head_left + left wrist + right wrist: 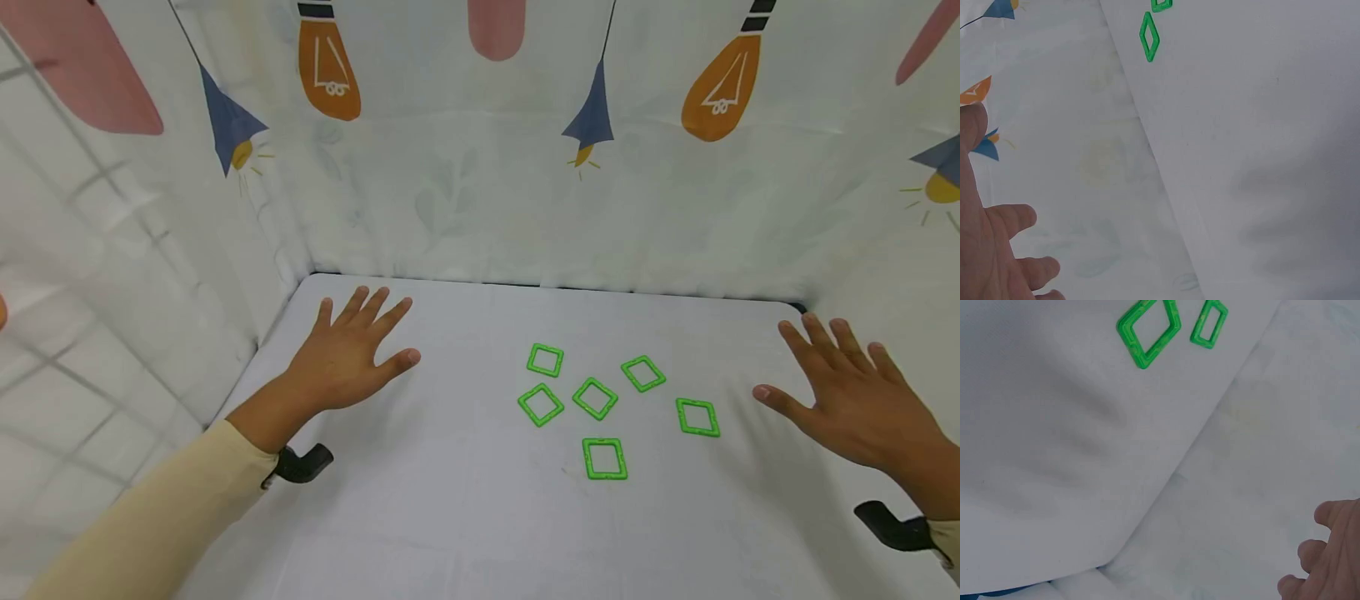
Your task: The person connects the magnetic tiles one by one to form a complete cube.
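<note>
I am holding my left hand and right hand spread flat and empty over the white desk, flanking six green square frames at twelve o'clock; a careless sweep risks scattering these thin, light pieces.
</note>
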Tool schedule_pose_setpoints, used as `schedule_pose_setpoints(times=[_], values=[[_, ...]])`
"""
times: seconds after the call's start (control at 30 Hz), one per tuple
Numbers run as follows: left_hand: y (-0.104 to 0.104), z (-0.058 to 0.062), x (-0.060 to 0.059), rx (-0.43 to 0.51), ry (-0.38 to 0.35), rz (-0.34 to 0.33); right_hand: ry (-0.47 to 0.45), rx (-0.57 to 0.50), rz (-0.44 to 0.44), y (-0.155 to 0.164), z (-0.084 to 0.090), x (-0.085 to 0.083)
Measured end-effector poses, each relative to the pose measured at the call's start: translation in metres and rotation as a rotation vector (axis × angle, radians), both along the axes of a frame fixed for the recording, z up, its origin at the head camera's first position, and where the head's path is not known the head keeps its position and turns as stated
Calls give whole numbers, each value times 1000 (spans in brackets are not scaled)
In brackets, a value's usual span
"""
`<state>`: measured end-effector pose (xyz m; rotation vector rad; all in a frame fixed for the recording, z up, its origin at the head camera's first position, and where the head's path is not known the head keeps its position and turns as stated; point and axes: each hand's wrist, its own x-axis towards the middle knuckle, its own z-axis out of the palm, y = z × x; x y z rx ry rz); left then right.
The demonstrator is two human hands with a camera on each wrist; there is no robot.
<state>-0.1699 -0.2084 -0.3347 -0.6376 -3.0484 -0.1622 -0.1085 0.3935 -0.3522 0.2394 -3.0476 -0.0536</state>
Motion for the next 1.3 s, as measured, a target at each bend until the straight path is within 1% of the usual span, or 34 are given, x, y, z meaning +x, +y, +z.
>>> schedule_pose_setpoints(times=[0.1, 0.23, 0.5, 0.7, 0.8, 1.03, 1.2, 1.3], values=[[1, -1, 0, 9, -5, 1, 2, -6, 4, -2, 1, 0], [4, -5, 0, 33, -18, -14, 0, -18, 16, -5, 1, 0], [9, -15, 5, 49, -44, -42, -2, -65, 87, -11, -1, 2], [16, -19, 9, 93, -52, -65, 10, -110, 120, -16, -4, 5], [19, -22, 12, 120, -45, -83, 16, -125, 134, -19, -7, 6], [27, -30, 17, 164, 0, -144, 8, -157, 162, -25, -14, 6], [33, -36, 21, 189, -1, -162, -4, -166, 169, -28, -20, 8], [35, -40, 23, 192, -5, -161, -4, -159, 174, -31, -23, 8]])
